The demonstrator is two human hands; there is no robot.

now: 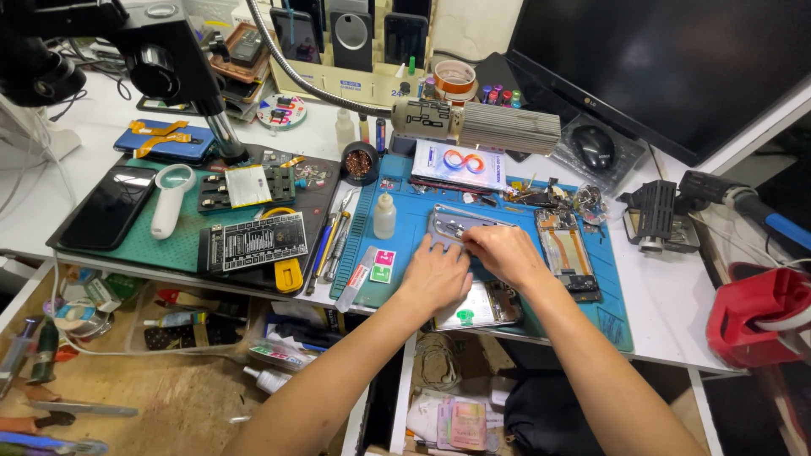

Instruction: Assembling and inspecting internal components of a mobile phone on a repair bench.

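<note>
My left hand [435,275] rests palm down on the blue work mat [405,228], its fingertips touching the lower edge of a silver phone frame [452,221]. My right hand [504,251] lies just right of it, fingers curled over the frame's lower right part; whether it pinches something small is hidden. A phone back panel with a green sticker [480,306] lies below both hands. An opened phone body [564,247] with exposed parts sits to the right of my right hand.
A small dropper bottle [385,216] and tweezers [335,236] stand left of the hands. A green mat [182,245] holds a black phone [108,209], a white magnifier [169,197] and circuit fixtures. A monitor [667,59], a microscope arm [160,59] and a hot-air tool [650,215] ring the bench.
</note>
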